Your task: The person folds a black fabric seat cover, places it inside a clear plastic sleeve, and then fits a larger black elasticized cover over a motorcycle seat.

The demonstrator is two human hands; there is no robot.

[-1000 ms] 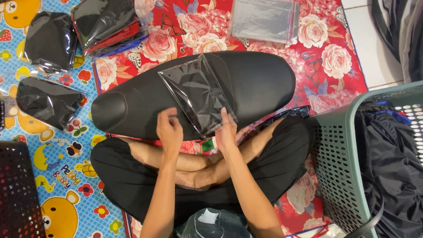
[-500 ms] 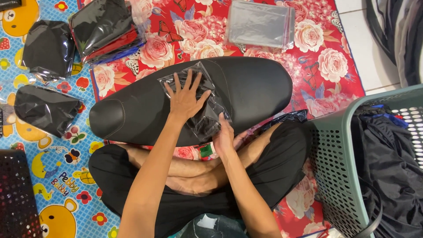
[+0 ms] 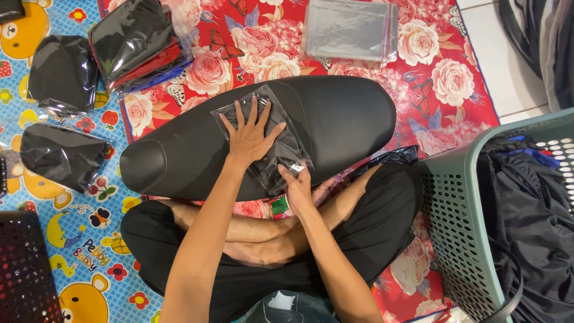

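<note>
A long black padded seat [image 3: 335,122] lies across my crossed legs on the floor mat. On top of it rests a clear plastic bag holding a folded black item [image 3: 287,140]. My left hand [image 3: 250,134] lies flat on the bag, fingers spread, pressing it down. My right hand [image 3: 298,188] pinches the bag's near edge at the seat's front side.
A stack of clear empty bags [image 3: 350,30] lies at the back on the red floral mat [image 3: 454,78]. Several bagged black items [image 3: 63,75] lie at the left on the cartoon mat. A grey-green laundry basket [image 3: 460,227] with dark cloth stands at the right. A black crate [image 3: 24,275] sits at lower left.
My left hand has moved from the bag's near edge up onto its top and now presses flat. My right hand has stayed at the near edge.
</note>
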